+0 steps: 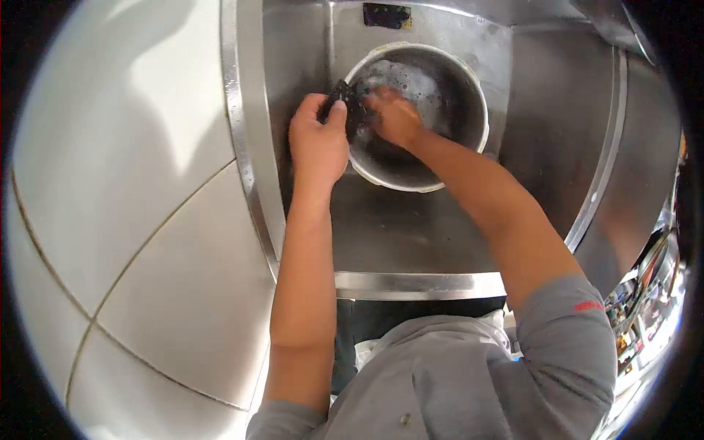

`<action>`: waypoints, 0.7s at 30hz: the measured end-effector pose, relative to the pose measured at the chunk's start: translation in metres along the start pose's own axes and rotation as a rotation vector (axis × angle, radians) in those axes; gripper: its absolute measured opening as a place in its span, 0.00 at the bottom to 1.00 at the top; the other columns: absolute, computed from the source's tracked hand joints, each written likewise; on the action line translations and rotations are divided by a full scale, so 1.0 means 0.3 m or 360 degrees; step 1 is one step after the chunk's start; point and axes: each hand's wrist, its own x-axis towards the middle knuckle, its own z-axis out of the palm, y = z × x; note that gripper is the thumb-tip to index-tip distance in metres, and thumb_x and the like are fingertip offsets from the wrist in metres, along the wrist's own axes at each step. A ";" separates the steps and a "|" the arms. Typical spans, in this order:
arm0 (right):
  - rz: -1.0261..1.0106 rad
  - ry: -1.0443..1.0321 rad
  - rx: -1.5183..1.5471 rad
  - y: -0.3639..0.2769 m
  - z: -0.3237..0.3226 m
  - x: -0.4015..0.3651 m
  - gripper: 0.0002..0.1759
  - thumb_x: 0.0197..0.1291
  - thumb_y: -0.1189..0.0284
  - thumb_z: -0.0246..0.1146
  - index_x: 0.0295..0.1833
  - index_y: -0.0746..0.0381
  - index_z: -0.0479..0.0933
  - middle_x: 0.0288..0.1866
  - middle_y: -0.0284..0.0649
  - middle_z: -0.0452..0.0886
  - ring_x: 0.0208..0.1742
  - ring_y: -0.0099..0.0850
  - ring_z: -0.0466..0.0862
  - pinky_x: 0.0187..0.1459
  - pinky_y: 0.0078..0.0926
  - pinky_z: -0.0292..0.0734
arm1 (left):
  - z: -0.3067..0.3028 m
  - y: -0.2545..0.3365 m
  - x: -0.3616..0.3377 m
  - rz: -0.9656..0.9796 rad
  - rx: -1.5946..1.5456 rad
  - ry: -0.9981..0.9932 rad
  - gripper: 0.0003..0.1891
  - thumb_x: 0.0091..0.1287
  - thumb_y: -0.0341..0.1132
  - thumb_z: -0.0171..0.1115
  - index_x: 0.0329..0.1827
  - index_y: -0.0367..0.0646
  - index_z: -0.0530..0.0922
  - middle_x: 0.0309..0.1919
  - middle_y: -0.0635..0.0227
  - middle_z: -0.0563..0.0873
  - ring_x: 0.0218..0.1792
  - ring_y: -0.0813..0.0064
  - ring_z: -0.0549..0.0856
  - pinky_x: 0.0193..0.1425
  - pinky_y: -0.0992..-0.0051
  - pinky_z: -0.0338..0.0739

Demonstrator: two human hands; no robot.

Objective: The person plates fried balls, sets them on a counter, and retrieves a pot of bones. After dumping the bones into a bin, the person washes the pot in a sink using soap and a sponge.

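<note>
A round metal pot (480, 95) stands in the steel sink, with soapy, foamy water (403, 77) inside. At its left rim, my left hand (320, 136) is closed around a dark, wet object (342, 93) whose exact shape I cannot make out. My right hand (396, 117) is over the pot's inside, just right of the dark object, its fingers blurred by motion and pointing left. Whether the right fingers touch or hold anything cannot be seen.
The steel sink (418, 242) has raised walls around the pot. A dark rectangular pad (387, 15) lies at the sink's far end. White tiles (176, 279) cover the left side. Cluttered items (645, 301) show at the far right.
</note>
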 end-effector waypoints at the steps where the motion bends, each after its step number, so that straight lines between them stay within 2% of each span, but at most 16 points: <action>1: 0.0277 -0.0075 0.0473 -0.019 -0.062 -0.015 0.21 0.73 0.67 0.62 0.69 0.54 0.84 0.71 0.46 0.81 0.72 0.46 0.82 0.65 0.49 0.83 | -0.004 -0.001 0.000 0.0071 0.0083 0.0025 0.10 0.77 0.35 0.66 0.50 0.36 0.84 0.34 0.58 0.89 0.35 0.63 0.87 0.46 0.61 0.81; 3: 0.0663 -0.0079 0.1368 -0.018 -0.148 -0.070 0.23 0.69 0.68 0.64 0.69 0.55 0.83 0.69 0.44 0.83 0.68 0.44 0.85 0.64 0.48 0.85 | 0.008 0.000 0.001 0.0218 0.0225 0.0084 0.10 0.78 0.35 0.65 0.52 0.37 0.84 0.35 0.51 0.90 0.38 0.51 0.90 0.48 0.56 0.82; 4: 0.0768 -0.0002 0.1800 0.006 -0.174 -0.118 0.24 0.67 0.68 0.64 0.69 0.55 0.83 0.70 0.43 0.83 0.69 0.44 0.85 0.64 0.54 0.85 | 0.026 0.020 -0.011 0.0265 0.0278 0.0187 0.10 0.78 0.36 0.64 0.53 0.38 0.84 0.39 0.46 0.91 0.44 0.41 0.91 0.51 0.52 0.82; 5: 0.0860 0.0075 0.2238 0.018 -0.206 -0.161 0.25 0.65 0.68 0.65 0.68 0.54 0.83 0.70 0.42 0.83 0.69 0.45 0.85 0.63 0.59 0.85 | 0.045 0.010 -0.003 0.0214 0.0301 0.0122 0.10 0.78 0.36 0.64 0.53 0.39 0.84 0.43 0.45 0.91 0.48 0.37 0.90 0.52 0.48 0.82; 8: 0.0502 -0.0063 0.2894 -0.043 -0.338 -0.300 0.29 0.64 0.66 0.68 0.72 0.56 0.81 0.65 0.41 0.87 0.68 0.43 0.86 0.65 0.62 0.83 | 0.123 0.015 -0.032 0.0604 0.0344 0.0085 0.07 0.78 0.34 0.62 0.51 0.41 0.82 0.44 0.47 0.89 0.48 0.35 0.87 0.50 0.44 0.80; 9: 0.0533 -0.0091 0.3052 -0.049 -0.353 -0.327 0.28 0.65 0.65 0.68 0.71 0.56 0.81 0.63 0.41 0.88 0.68 0.43 0.86 0.65 0.61 0.83 | 0.157 0.013 -0.057 0.0709 0.0337 0.0009 0.06 0.77 0.32 0.62 0.49 0.40 0.80 0.44 0.47 0.88 0.48 0.36 0.86 0.49 0.43 0.80; 10: 0.0566 -0.0118 0.3214 -0.054 -0.364 -0.348 0.26 0.67 0.63 0.67 0.70 0.57 0.81 0.61 0.41 0.88 0.68 0.43 0.86 0.66 0.60 0.83 | 0.203 -0.010 -0.072 0.0821 0.0383 -0.0032 0.08 0.78 0.32 0.63 0.52 0.39 0.83 0.45 0.44 0.89 0.47 0.37 0.88 0.49 0.46 0.81; 11: 0.0607 -0.0147 0.3381 -0.060 -0.371 -0.370 0.25 0.69 0.62 0.67 0.69 0.57 0.82 0.59 0.41 0.89 0.69 0.43 0.86 0.66 0.58 0.83 | 0.223 0.012 -0.109 0.0682 0.0509 -0.0331 0.08 0.77 0.31 0.62 0.53 0.37 0.83 0.51 0.44 0.90 0.53 0.37 0.88 0.57 0.47 0.83; 12: 0.0729 0.0064 0.3416 -0.118 -0.393 -0.377 0.22 0.70 0.63 0.69 0.66 0.59 0.82 0.57 0.42 0.89 0.66 0.40 0.87 0.65 0.51 0.84 | 0.263 -0.004 -0.149 0.0846 0.0571 -0.0220 0.09 0.76 0.30 0.63 0.53 0.36 0.83 0.54 0.44 0.90 0.55 0.36 0.88 0.60 0.48 0.83; 13: 0.0795 0.0098 0.3193 -0.126 -0.399 -0.373 0.21 0.70 0.65 0.70 0.65 0.61 0.82 0.57 0.42 0.89 0.64 0.39 0.88 0.64 0.49 0.85 | 0.296 -0.037 -0.172 0.1006 0.0632 -0.0110 0.10 0.74 0.30 0.64 0.53 0.36 0.83 0.57 0.44 0.90 0.58 0.36 0.88 0.64 0.49 0.84; 15: 0.0930 0.0162 0.2750 -0.128 -0.388 -0.374 0.20 0.69 0.67 0.73 0.63 0.63 0.82 0.56 0.42 0.89 0.60 0.37 0.89 0.61 0.44 0.87 | 0.292 -0.077 -0.170 0.1084 0.0644 -0.0322 0.12 0.72 0.30 0.64 0.56 0.36 0.83 0.65 0.43 0.87 0.65 0.38 0.85 0.67 0.51 0.83; 16: 0.0969 0.0228 0.2753 -0.122 -0.372 -0.363 0.20 0.65 0.74 0.73 0.61 0.66 0.81 0.53 0.42 0.89 0.54 0.35 0.90 0.55 0.44 0.88 | 0.283 -0.101 -0.160 0.1123 0.0645 -0.0428 0.14 0.71 0.30 0.64 0.58 0.36 0.83 0.69 0.42 0.85 0.69 0.39 0.84 0.68 0.52 0.83; 19: 0.0993 0.0277 0.2675 -0.024 -0.281 -0.326 0.19 0.65 0.75 0.71 0.60 0.67 0.80 0.50 0.42 0.89 0.52 0.38 0.90 0.54 0.44 0.88 | 0.198 -0.151 -0.056 0.0910 0.0295 -0.0773 0.21 0.70 0.30 0.65 0.66 0.38 0.82 0.67 0.44 0.85 0.68 0.38 0.83 0.70 0.49 0.80; 20: 0.0926 0.0458 0.2547 -0.034 -0.286 -0.299 0.23 0.61 0.78 0.68 0.63 0.69 0.80 0.52 0.47 0.89 0.52 0.47 0.91 0.59 0.50 0.87 | 0.176 -0.130 -0.017 0.0947 0.0481 -0.0385 0.22 0.69 0.31 0.67 0.66 0.38 0.82 0.64 0.46 0.86 0.64 0.39 0.84 0.69 0.48 0.80; 21: 0.0849 0.0633 0.1961 -0.019 -0.282 -0.277 0.26 0.60 0.78 0.69 0.65 0.69 0.79 0.54 0.50 0.88 0.55 0.51 0.89 0.62 0.51 0.85 | 0.156 -0.095 0.021 0.0969 0.0661 0.0001 0.22 0.69 0.32 0.68 0.66 0.38 0.82 0.61 0.47 0.87 0.61 0.41 0.85 0.67 0.47 0.80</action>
